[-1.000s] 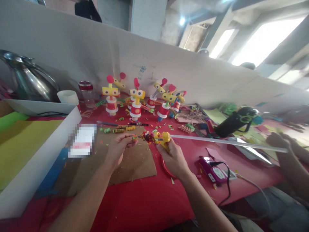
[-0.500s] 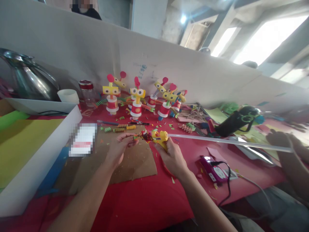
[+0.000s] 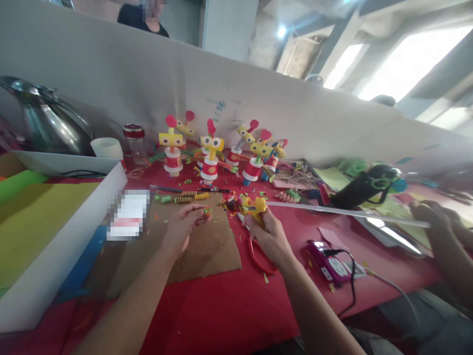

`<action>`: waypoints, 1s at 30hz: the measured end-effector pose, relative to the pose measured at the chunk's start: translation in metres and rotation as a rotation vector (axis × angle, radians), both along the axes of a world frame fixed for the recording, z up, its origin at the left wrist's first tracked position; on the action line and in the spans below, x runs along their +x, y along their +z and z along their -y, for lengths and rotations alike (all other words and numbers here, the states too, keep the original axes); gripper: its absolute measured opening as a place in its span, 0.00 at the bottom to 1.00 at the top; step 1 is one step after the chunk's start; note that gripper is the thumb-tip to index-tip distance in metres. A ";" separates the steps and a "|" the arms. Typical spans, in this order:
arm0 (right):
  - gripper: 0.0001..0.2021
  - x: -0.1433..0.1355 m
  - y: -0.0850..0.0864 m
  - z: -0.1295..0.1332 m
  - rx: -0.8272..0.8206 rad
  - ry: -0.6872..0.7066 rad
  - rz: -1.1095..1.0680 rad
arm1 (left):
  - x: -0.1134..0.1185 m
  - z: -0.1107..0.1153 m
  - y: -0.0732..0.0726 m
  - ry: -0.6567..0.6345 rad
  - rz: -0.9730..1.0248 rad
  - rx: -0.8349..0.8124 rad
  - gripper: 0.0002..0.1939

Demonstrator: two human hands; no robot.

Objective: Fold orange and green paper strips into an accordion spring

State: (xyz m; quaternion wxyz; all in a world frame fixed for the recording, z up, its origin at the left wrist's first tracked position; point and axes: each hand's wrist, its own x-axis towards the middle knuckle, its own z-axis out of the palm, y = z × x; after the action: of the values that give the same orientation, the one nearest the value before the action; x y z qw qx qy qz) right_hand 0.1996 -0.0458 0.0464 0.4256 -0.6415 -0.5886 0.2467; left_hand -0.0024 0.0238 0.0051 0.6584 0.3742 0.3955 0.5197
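Note:
My right hand (image 3: 268,229) is wrapped round the grip of a yellow hot glue gun (image 3: 260,206), its nozzle turned left and its front end smeared with dark and coloured bits. A long translucent glue stick (image 3: 314,208) runs from the gun's back toward the right. My left hand (image 3: 186,224) pinches a small folded green and orange paper piece (image 3: 207,211) over the brown cardboard (image 3: 207,246), a short gap from the nozzle. Red-handled scissors (image 3: 258,259) lie under my right hand, partly hidden. Several coiled paper strips (image 3: 186,196) lie just beyond the cardboard.
Several paper-cup figures (image 3: 210,165) stand along the white partition. A white box (image 3: 92,197) with coloured paper, a blurred-out phone-like object (image 3: 128,214) and a steel jug (image 3: 44,116) are left. To the right are a magenta device (image 3: 327,261) with a cable, a black bottle (image 3: 364,185) and a co-worker's hands (image 3: 432,214).
The glue gun has moved right, away from the paper piece in my left hand. More of the red scissors shows now. The person behind the partition has shifted right.

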 end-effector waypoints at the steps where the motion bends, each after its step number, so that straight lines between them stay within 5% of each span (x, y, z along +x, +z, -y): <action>1: 0.12 0.005 -0.001 -0.004 -0.019 -0.007 -0.072 | 0.000 0.000 -0.001 0.002 -0.003 0.005 0.13; 6: 0.13 0.049 -0.018 -0.034 -0.222 -0.178 -0.303 | 0.000 0.000 -0.003 0.016 -0.052 0.041 0.12; 13: 0.12 0.106 -0.048 -0.056 -0.383 -0.403 -0.051 | -0.002 -0.003 -0.006 -0.016 0.082 0.041 0.11; 15: 0.13 0.107 -0.042 -0.049 -0.346 -0.466 0.201 | -0.004 -0.004 -0.005 -0.018 0.095 0.035 0.10; 17: 0.10 0.096 -0.032 -0.042 -0.141 -0.509 0.468 | -0.006 -0.005 -0.005 -0.034 0.079 0.011 0.10; 19: 0.06 0.070 -0.025 -0.039 0.056 -0.480 0.501 | -0.009 -0.006 -0.004 -0.069 0.041 -0.045 0.08; 22: 0.06 0.016 -0.027 -0.046 0.141 -0.046 0.127 | -0.012 -0.008 -0.005 -0.113 -0.021 -0.131 0.06; 24: 0.07 -0.017 -0.038 -0.052 0.021 0.165 -0.224 | -0.013 -0.009 -0.006 -0.120 -0.053 -0.158 0.05; 30: 0.12 -0.049 -0.064 -0.049 -0.178 0.198 -0.775 | -0.014 -0.009 -0.007 -0.160 -0.002 -0.137 0.06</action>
State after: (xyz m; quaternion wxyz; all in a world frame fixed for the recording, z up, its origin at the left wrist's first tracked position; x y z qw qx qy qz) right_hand 0.1508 0.0031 -0.0181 0.5329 -0.4757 -0.4197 0.5600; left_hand -0.0163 0.0328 -0.0024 0.7215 0.3592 0.3995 0.4368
